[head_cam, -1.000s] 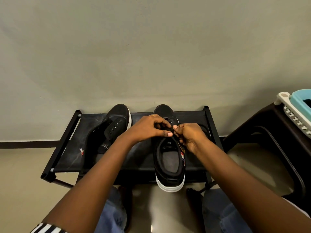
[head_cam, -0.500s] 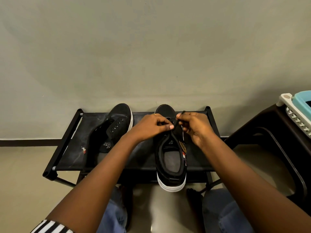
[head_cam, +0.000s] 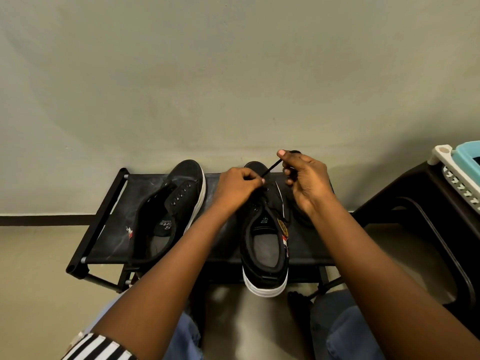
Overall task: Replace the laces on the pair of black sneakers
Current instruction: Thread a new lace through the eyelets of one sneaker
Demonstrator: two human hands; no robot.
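Against the bare wall, on the rack's [head_cam: 104,211] right half, my left hand [head_cam: 237,184] pinched the right sneaker's [head_cam: 265,240] eyelets while my right hand [head_cam: 302,175] gripped the lace [head_cam: 270,169] taut, apparently mid-threading; next, the neighbouring eyelet needed finding.

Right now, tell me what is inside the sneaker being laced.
Inside the right sneaker only a grey insole shows, with the tongue above it. The toe end is hidden under the tongue and the left hand. The right hand pulls the black lace.
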